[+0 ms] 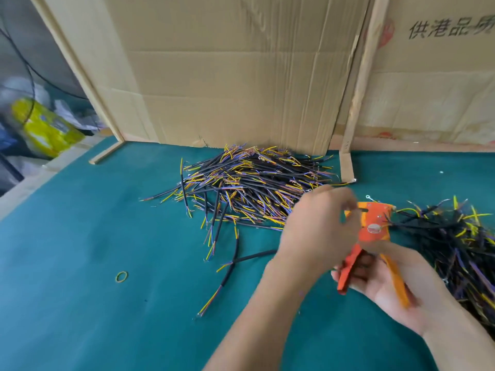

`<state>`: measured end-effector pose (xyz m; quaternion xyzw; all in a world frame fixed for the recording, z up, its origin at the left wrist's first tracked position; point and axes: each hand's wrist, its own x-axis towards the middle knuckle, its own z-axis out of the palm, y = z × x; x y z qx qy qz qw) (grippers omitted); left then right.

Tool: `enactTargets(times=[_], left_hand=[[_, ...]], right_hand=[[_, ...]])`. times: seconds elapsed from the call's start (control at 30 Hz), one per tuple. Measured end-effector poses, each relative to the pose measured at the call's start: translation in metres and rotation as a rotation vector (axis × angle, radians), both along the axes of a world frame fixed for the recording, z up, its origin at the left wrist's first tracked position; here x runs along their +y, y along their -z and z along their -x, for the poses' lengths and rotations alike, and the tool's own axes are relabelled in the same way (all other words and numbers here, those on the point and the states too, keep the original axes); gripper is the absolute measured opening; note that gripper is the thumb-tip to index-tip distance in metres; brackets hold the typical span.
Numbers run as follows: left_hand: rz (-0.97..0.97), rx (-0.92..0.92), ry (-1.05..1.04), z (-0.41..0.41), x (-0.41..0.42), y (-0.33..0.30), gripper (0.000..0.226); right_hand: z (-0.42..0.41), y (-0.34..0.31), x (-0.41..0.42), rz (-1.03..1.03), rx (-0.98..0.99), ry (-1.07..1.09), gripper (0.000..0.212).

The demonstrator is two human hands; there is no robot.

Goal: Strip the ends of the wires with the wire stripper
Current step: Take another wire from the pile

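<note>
Orange wire stripper (373,228): your right hand (396,285) grips its handles; your left hand (318,223) pinches something at its head, blurred. Wire pile (254,186) behind.

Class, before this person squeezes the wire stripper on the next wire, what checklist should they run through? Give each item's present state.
1. Wire stripper held by its handles in the right hand: ok.
2. Handles spread, ready to squeeze: ok.
3. Left hand at the stripper's head, feeding a wire: cannot tell, the hand is blurred and no wire shows clearly in it.
4. Wire end seated in the stripper's head: cannot tell.
5. Supply within reach: ok, the wire pile on the right lies beside the tool.
6. Separate place for other wires: ok, the middle pile lies apart on the green mat.
</note>
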<state>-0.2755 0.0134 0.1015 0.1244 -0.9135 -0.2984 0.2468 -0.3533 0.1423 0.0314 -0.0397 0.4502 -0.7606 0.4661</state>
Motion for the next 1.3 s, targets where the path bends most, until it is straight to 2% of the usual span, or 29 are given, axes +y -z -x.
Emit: enactTargets(times=[0.1,0.17,0.27,0.47,0.67,0.77,0.83,0.97,1.17,1.23,1.3], left_hand=[[0.021,-0.236,-0.517,-0.071,-0.062,0.037,0.010],[-0.009,-0.440,-0.670,-0.110,-0.085,0.054,0.017],[0.023,-0.453,-0.633,-0.118,-0.088,0.067,0.027],[0.108,-0.535,-0.600,-0.105,-0.097,0.062,0.016],[0.130,-0.644,-0.565,-0.093,-0.107,0.051,0.017],[0.133,-0.567,-0.589,-0.093,-0.106,0.048,0.025],[0.126,-0.465,-0.615,-0.093,-0.108,0.046,0.025],[0.065,-0.358,-0.588,-0.090,-0.118,0.040,0.016],[-0.223,-0.107,-0.463,-0.074,-0.134,0.027,0.006],[-0.157,-0.025,-0.424,-0.072,-0.129,0.026,0.006],[-0.024,-0.036,-0.301,-0.073,-0.113,0.029,0.009]], right_hand=[[0.003,0.000,-0.003,0.140,-0.084,0.043,0.038],[0.003,0.001,-0.004,0.234,-0.171,0.091,0.037],[0.001,0.001,-0.008,0.358,-0.209,0.152,0.029],[0.005,-0.002,-0.001,0.518,-0.109,0.193,0.029],[0.013,0.002,0.003,0.553,-0.129,0.135,0.036],[0.014,-0.001,0.002,0.549,-0.155,0.060,0.061],[0.014,-0.003,0.001,0.553,-0.159,0.051,0.069],[0.013,-0.007,0.000,0.527,-0.126,0.105,0.051],[0.008,-0.008,0.000,0.442,-0.146,0.153,0.045],[0.007,-0.006,-0.002,0.394,-0.145,0.143,0.043],[0.004,-0.005,-0.005,0.349,-0.143,0.131,0.043]])
